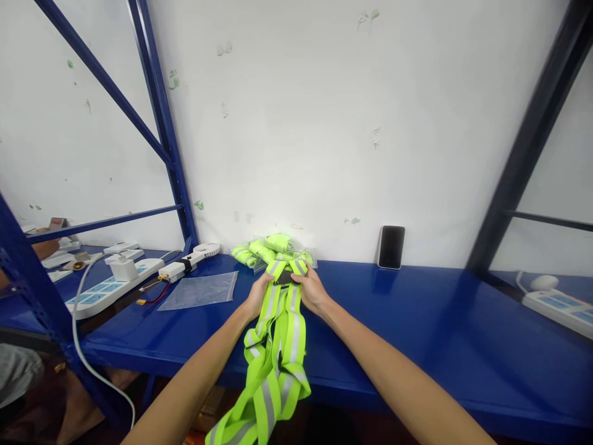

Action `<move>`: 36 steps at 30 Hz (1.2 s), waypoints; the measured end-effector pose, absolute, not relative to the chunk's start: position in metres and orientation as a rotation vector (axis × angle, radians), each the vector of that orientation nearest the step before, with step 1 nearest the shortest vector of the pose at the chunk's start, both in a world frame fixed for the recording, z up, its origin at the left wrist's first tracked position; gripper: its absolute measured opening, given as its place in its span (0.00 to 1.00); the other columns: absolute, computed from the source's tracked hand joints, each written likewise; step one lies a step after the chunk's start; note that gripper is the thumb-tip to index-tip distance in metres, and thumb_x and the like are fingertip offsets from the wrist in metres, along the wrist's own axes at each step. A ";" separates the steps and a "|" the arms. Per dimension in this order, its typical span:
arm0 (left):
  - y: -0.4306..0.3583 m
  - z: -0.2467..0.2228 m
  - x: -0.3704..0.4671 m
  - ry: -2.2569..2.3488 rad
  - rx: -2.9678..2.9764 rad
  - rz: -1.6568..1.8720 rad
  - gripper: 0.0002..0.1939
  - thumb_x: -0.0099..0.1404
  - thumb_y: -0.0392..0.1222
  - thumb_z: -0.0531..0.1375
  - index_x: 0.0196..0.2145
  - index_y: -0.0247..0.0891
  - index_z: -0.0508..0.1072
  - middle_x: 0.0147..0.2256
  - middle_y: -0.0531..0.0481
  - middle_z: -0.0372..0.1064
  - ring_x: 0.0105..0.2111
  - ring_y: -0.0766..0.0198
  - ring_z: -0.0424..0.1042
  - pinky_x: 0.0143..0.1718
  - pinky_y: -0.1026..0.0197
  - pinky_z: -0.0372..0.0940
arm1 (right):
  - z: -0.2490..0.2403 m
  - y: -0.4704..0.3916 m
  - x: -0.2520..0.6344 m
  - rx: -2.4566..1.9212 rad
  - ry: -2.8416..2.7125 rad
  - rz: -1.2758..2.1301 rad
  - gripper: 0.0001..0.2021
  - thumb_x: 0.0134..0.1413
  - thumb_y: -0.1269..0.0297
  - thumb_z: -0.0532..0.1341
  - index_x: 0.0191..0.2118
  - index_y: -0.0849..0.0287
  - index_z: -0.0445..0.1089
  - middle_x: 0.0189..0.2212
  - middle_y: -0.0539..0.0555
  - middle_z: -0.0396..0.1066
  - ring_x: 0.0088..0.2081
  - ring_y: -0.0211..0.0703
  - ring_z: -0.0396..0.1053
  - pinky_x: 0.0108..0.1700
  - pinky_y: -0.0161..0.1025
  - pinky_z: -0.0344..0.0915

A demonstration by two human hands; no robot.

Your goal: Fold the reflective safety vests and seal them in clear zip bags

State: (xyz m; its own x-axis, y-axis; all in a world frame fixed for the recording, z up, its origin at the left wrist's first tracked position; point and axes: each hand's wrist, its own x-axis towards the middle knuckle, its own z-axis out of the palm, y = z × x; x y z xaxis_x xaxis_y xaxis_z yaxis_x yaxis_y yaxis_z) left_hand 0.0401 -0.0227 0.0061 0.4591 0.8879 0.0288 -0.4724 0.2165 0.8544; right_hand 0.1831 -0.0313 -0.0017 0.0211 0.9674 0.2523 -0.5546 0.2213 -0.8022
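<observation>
A neon-yellow strap harness (295, 334) with grey reflective stripes hangs from both hands over the front edge of the blue table (361, 309). My left hand (258, 295) is closed on its upper left side, beside a dark patch where the straps meet. On the other side, my right hand (312, 289) grips the top of the harness near the same dark patch. The loose straps twist and trail down below the table edge. Just behind the hands lies a pile of bagged neon-yellow bundles (262, 249) against the wall.
Left of the hands lies a flat clear plastic bag (201, 292), near a small white fan (207, 249) and a white power strip (115, 287) with a hanging cable. A black-screened phone (391, 247) leans on the wall. Blue posts (162, 105) frame the table. Another person's hand is at far left.
</observation>
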 end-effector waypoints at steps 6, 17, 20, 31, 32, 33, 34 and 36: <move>-0.017 -0.004 0.041 0.574 1.040 1.104 0.32 0.52 0.36 0.57 0.56 0.42 0.62 0.44 0.51 0.74 0.44 0.53 0.73 0.46 0.53 0.65 | 0.011 -0.037 0.185 -0.568 -0.920 1.275 0.26 0.36 0.67 0.68 0.44 0.51 0.60 0.37 0.49 0.71 0.38 0.46 0.71 0.38 0.42 0.69; -0.022 0.009 0.045 0.506 0.987 1.014 0.22 0.59 0.53 0.59 0.44 0.33 0.71 0.39 0.41 0.75 0.43 0.48 0.73 0.45 0.51 0.66 | 0.000 -0.035 0.189 -0.667 -1.247 1.049 0.13 0.36 0.72 0.62 0.33 0.55 0.66 0.45 0.50 0.70 0.46 0.46 0.68 0.49 0.44 0.63; -0.014 0.006 0.042 0.561 0.951 1.096 0.19 0.55 0.48 0.63 0.41 0.34 0.70 0.32 0.46 0.74 0.37 0.53 0.75 0.41 0.54 0.67 | -0.002 -0.035 0.187 -0.725 -1.280 1.023 0.10 0.35 0.74 0.60 0.29 0.56 0.67 0.52 0.51 0.66 0.55 0.50 0.61 0.55 0.47 0.57; -0.010 0.007 0.027 0.583 1.083 1.188 0.39 0.45 0.33 0.69 0.55 0.37 0.63 0.38 0.46 0.75 0.32 0.57 0.75 0.36 0.56 0.69 | 0.011 -0.047 0.186 -0.679 -0.947 1.478 0.29 0.39 0.72 0.65 0.51 0.51 0.61 0.35 0.49 0.73 0.28 0.41 0.71 0.31 0.39 0.69; -0.012 0.007 0.027 0.578 1.100 1.186 0.38 0.45 0.33 0.69 0.54 0.38 0.64 0.38 0.47 0.75 0.32 0.57 0.75 0.36 0.56 0.69 | 0.011 -0.046 0.186 -0.691 -0.935 1.505 0.26 0.39 0.73 0.65 0.48 0.54 0.63 0.34 0.50 0.74 0.27 0.41 0.71 0.31 0.39 0.69; -0.013 0.008 0.028 0.569 1.114 1.193 0.36 0.45 0.33 0.69 0.53 0.38 0.65 0.38 0.48 0.75 0.32 0.58 0.75 0.36 0.57 0.69 | 0.010 -0.045 0.185 -0.694 -0.930 1.529 0.23 0.38 0.74 0.64 0.45 0.56 0.65 0.33 0.51 0.74 0.27 0.41 0.71 0.31 0.39 0.69; -0.014 0.008 0.028 0.558 1.124 1.205 0.36 0.45 0.32 0.69 0.52 0.39 0.65 0.37 0.49 0.75 0.32 0.58 0.75 0.35 0.58 0.69 | 0.010 -0.045 0.185 -0.692 -0.929 1.552 0.20 0.38 0.75 0.64 0.42 0.58 0.66 0.32 0.51 0.74 0.27 0.41 0.71 0.32 0.40 0.69; -0.014 0.008 0.029 0.548 1.131 1.233 0.35 0.44 0.30 0.68 0.50 0.39 0.66 0.36 0.50 0.75 0.32 0.60 0.75 0.34 0.60 0.68 | 0.011 -0.046 0.186 -0.681 -0.914 1.609 0.16 0.38 0.75 0.62 0.39 0.60 0.68 0.31 0.53 0.75 0.28 0.43 0.72 0.35 0.41 0.70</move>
